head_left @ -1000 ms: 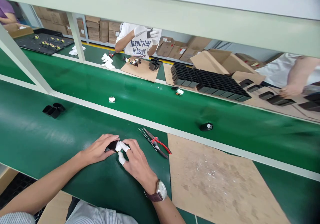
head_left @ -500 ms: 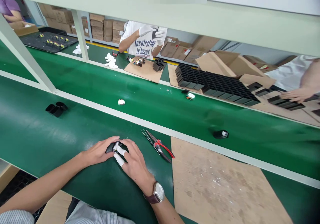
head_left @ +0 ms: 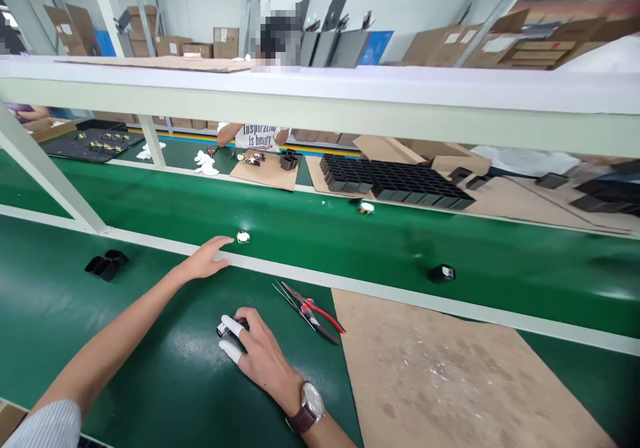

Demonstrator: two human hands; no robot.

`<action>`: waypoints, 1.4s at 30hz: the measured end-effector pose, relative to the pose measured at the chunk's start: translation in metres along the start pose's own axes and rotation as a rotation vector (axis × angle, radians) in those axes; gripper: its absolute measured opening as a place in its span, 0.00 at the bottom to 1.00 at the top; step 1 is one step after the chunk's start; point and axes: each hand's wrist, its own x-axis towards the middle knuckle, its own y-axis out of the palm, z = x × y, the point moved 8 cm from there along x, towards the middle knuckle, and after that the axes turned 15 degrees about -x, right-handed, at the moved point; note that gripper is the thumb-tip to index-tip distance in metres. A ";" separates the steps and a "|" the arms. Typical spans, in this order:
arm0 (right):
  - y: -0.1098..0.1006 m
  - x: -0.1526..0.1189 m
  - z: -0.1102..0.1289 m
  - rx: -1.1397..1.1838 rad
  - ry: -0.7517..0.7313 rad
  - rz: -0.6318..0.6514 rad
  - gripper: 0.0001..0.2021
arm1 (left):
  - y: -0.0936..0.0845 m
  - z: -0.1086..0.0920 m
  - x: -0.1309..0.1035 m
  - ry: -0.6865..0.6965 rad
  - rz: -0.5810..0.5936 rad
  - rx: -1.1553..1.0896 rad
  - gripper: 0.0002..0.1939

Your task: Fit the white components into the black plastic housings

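Observation:
My left hand [head_left: 206, 259] stretches over the pale rail, thumb and fingers apart and nothing between them. Just past its fingertips, on the green belt, lies a small white round part [head_left: 243, 237]. My right hand [head_left: 263, 348], with white finger cots on two fingers and a watch at the wrist, is closed around a small black housing with a white and metallic end [head_left: 223, 329]. Most of that housing is hidden by the fingers. Tweezers [head_left: 294, 306] and red-handled pliers [head_left: 315, 315] lie to the right of this hand on the green mat.
Black empty housings [head_left: 107, 265] stand at the left. A stained cardboard sheet [head_left: 470, 375] covers the bench at right. On the belt rest another black housing [head_left: 442, 273] and a white part [head_left: 367, 207]. A shelf beam [head_left: 320, 111] crosses above; a person sits opposite.
My left hand has let go of the black housing and moved forward to the rail, near the white part. My right hand keeps the housing. The view has tilted up.

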 end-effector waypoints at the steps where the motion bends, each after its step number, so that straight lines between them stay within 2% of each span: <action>1: 0.001 0.000 0.000 -0.014 -0.007 -0.005 0.24 | 0.005 0.006 0.017 0.004 -0.028 0.022 0.30; 4: 0.001 -0.002 0.002 -0.048 -0.049 -0.024 0.24 | 0.029 0.023 0.059 -0.009 -0.087 0.047 0.32; 6: 0.000 -0.002 0.003 -0.065 -0.072 -0.039 0.23 | 0.044 0.030 0.077 -0.025 -0.120 0.053 0.29; 8: -0.002 -0.003 0.004 -0.082 -0.081 -0.051 0.20 | 0.054 0.033 0.085 -0.035 -0.150 0.050 0.25; 10: -0.003 -0.003 0.004 -0.098 -0.082 -0.055 0.17 | 0.057 0.031 0.081 -0.032 -0.175 0.039 0.24; 13: -0.002 -0.003 0.006 -0.124 -0.086 -0.049 0.11 | 0.051 0.015 0.053 -0.001 -0.187 0.016 0.26; 16: -0.002 -0.003 0.008 -0.158 -0.087 -0.047 0.06 | 0.038 -0.004 -0.001 0.033 -0.156 0.001 0.28; 20: -0.002 -0.003 0.010 -0.114 -0.077 -0.073 0.08 | 0.010 -0.011 -0.078 0.000 -0.135 0.102 0.26; 23: 0.000 -0.003 0.012 -0.081 -0.077 -0.066 0.11 | -0.007 -0.013 -0.113 -0.062 -0.128 0.202 0.26; 27: 0.000 -0.001 0.012 -0.041 -0.073 -0.043 0.12 | -0.016 -0.042 -0.125 -0.021 -0.185 0.160 0.24; 31: -0.001 0.000 0.007 0.062 -0.042 -0.025 0.15 | 0.006 -0.069 -0.123 0.076 -0.102 -0.017 0.22; 33: 0.000 0.000 0.005 0.105 -0.031 -0.021 0.16 | 0.021 -0.069 -0.125 0.100 -0.058 -0.075 0.23; 36: 0.004 -0.003 0.002 0.125 -0.029 -0.011 0.16 | 0.037 -0.058 -0.134 0.084 -0.035 -0.117 0.22; 39: 0.007 -0.008 -0.008 0.153 0.050 0.039 0.21 | 0.044 -0.049 -0.145 0.084 -0.034 -0.123 0.19; 42: 0.003 -0.013 -0.017 0.167 0.126 0.070 0.27 | 0.049 -0.054 -0.152 0.157 -0.012 -0.090 0.17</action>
